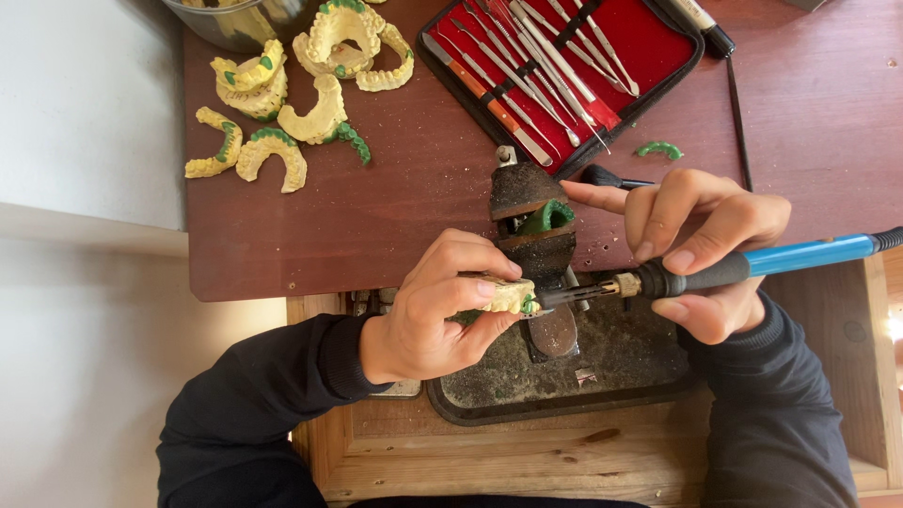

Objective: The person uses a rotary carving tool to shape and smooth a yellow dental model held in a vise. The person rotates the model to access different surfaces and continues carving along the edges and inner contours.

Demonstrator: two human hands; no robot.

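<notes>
My left hand [442, 310] grips a yellowish dental cast [508, 294] with green wax on it, held over the dark tray. In my right hand [701, 249] is a blue-handled heated tool [752, 263], held like a pen; its metal tip touches the cast's green edge. The right forefinger points left toward a dark wooden bench peg [531, 245], on which a piece of green wax [548, 216] rests.
Several yellow casts [282, 103] with green wax lie at the table's back left beside a metal bowl [226, 21]. A red-lined case of metal instruments [564, 66] lies open behind the peg. A small green wax piece [658, 149], a brush [611, 177] and a dark tray [564, 376] are nearby.
</notes>
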